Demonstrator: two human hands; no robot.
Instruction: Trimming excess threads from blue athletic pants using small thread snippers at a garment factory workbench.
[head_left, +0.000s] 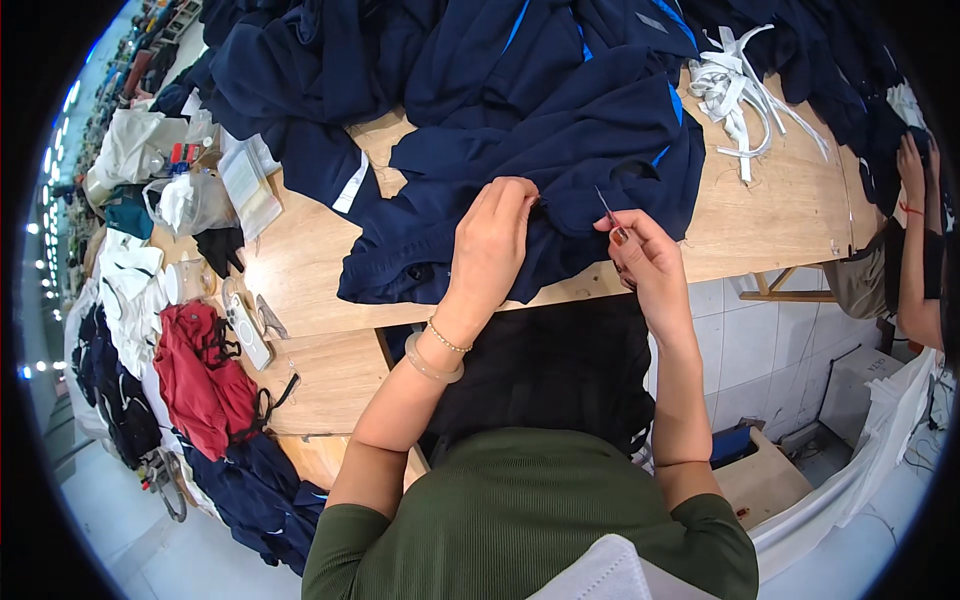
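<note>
A navy garment (pixel 590 130) with bright blue piping lies spread over the wooden table in front of me. My left hand (pixel 492 235) is closed in a pinch on its cloth, fingertips pressed together. To the right, my right hand (pixel 650 262) grips a pair of small dark thread snips (pixel 604 203), their thin blades pointing up and left over the fabric. Whether the blades are parted is too small to tell. Just left of my left wrist, a folded edge of the garment hangs near the table's front edge.
More navy garments (pixel 310 70) are heaped across the back. White fabric strips (pixel 740 85) lie at the right. On the left are a red garment (pixel 200 365), a phone-like white device (pixel 247 330) and plastic bags (pixel 190 203). Another person's hand (pixel 912 170) works at far right.
</note>
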